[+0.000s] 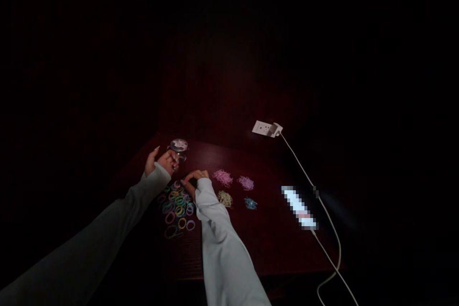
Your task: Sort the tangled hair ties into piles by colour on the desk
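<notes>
My left hand [163, 161] is beside a clear round container [180, 145] with pinkish contents; thumb and fingers are apart, but whether the fingertips touch the container is unclear. My right hand [194, 180] has thumb and index finger pinched together at the top right of a pile of colourful rings [177, 205]; what lies between the fingertips is too small to make out. Right of that hand lie a pink pile [223, 178], a purple pile [246, 182], a yellowish pile [225, 199] partly behind the sleeve, and a blue pile [250, 203] of small thin pieces.
On the right of the dark red table [272, 248] lies a lit, pixelated phone [299, 208] with a white cable [332, 222] attached. A charger [275, 129] sits in a white socket panel [261, 127] at the back. The surroundings are very dark.
</notes>
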